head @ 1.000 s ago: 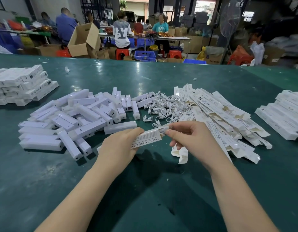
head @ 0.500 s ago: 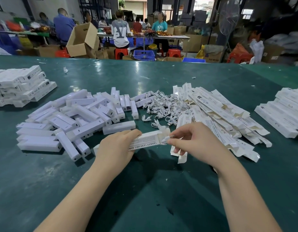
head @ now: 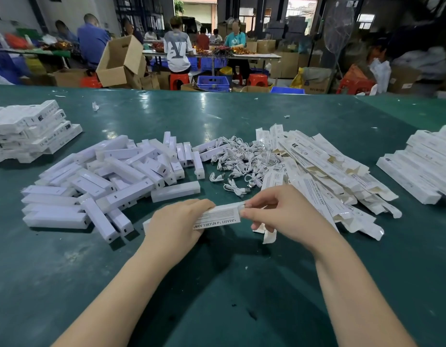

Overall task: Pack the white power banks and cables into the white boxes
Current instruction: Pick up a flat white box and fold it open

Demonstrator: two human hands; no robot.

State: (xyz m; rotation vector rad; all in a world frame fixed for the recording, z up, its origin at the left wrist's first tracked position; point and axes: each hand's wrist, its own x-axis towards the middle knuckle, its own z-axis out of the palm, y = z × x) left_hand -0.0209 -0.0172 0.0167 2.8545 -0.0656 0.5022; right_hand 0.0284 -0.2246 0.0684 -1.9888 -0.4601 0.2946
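One white box [head: 218, 217], printed with dark lettering, is held just above the green table [head: 216, 296] at the lower centre of the frame. Its left part is wrapped by the curled fingers of the left hand [head: 175, 221], and its right end is pinched between thumb and fingers of the right hand [head: 279, 211]. Both forearms reach in from the bottom edge, angled towards each other.

Left of centre, a loose heap of white power banks [head: 111, 181] is spread out, several dozen at a rough count; an exact number cannot be read. Just above the hands, a tangle of short white cables [head: 242, 161] is piled, too knotted to count. To the right of it, a pile of flat unfolded boxes [head: 324, 176] is fanned out, dozens again. Two stacks of closed boxes are seen: one at the upper left [head: 29, 131], one at the right edge [head: 422, 164].
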